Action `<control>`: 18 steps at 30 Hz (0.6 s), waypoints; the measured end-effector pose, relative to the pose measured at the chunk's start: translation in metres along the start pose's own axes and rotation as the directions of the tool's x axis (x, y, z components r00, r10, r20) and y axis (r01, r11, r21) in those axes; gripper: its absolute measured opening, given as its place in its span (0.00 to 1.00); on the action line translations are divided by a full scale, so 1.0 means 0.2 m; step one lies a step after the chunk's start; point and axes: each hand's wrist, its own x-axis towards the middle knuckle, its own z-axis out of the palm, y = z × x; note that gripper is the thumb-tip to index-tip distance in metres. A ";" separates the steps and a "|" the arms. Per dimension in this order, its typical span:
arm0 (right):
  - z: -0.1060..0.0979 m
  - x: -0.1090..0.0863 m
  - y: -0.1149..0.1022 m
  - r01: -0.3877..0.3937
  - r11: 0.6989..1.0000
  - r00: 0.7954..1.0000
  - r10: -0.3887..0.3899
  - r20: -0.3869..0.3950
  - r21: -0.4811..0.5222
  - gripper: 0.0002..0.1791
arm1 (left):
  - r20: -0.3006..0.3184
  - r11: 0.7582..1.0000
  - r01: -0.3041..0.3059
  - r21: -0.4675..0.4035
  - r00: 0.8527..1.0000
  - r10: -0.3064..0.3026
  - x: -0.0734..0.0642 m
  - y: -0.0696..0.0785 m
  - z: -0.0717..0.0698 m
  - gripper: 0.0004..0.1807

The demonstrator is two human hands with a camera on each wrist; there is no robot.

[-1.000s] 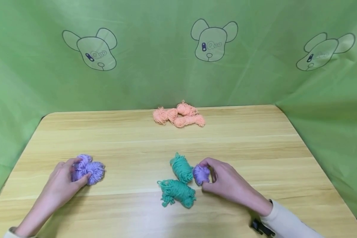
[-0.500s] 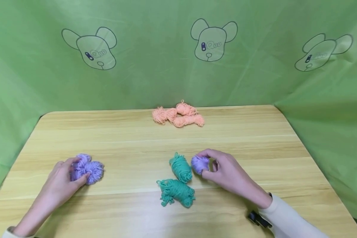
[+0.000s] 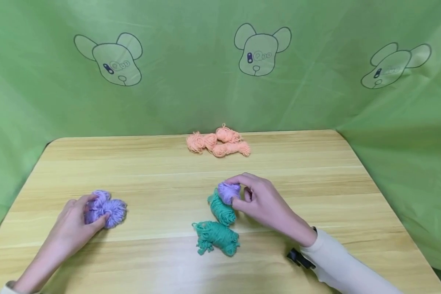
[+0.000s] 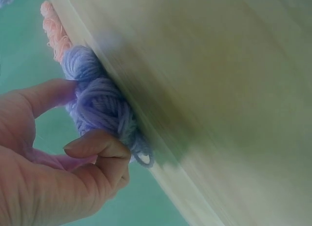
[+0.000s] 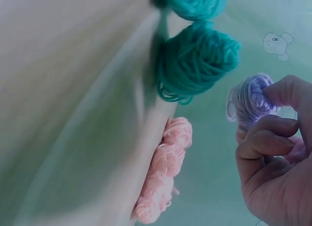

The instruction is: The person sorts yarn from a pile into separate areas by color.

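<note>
At the left of the table, my left hand (image 3: pixel 70 223) grips purple yarn (image 3: pixel 114 212) that rests on the wood. It looks like two small skeins lying together, partly covered by the fingers. In the left wrist view the thumb and fingers pinch the purple yarn (image 4: pixel 102 106) from its sides. My right hand (image 3: pixel 266 204) pinches another small purple skein (image 3: pixel 228 192) between thumb and fingers. The right wrist view shows that purple skein (image 5: pixel 251 100) raised off the table. In the head view it overlaps the upper of two green skeins (image 3: pixel 221 209); the lower green skein (image 3: pixel 220 237) lies in front.
Three peach skeins (image 3: pixel 220 142) lie together at the table's back edge. Behind them hangs a green curtain (image 3: pixel 191 94) with printed animal heads, which also runs along both sides. A black clip-like object (image 3: pixel 300 259) is at the right sleeve.
My right hand has lifted its purple skein from beside the upper green skein and moved it left and away from me. The left hand stays on its purple yarn.
</note>
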 end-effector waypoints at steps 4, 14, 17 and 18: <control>0.03 0.06 -0.03 0.042 0.999 0.999 -0.042 0.006 0.017 0.21 | 0.006 1.000 0.000 0.002 1.000 0.000 0.00 0.00 0.00 0.41; 0.12 0.18 -0.18 0.103 0.994 0.991 -0.106 0.086 0.038 0.22 | 0.011 1.000 -0.003 0.010 1.000 0.003 0.00 0.00 -0.01 0.43; 0.14 0.21 -0.22 0.126 0.991 0.987 -0.130 0.093 0.045 0.23 | 0.018 1.000 -0.003 0.005 1.000 0.003 0.00 0.01 -0.01 0.43; 0.14 0.23 -0.24 0.134 0.990 0.986 -0.138 0.097 0.048 0.22 | 0.021 1.000 -0.001 0.004 1.000 0.001 0.00 0.01 -0.01 0.43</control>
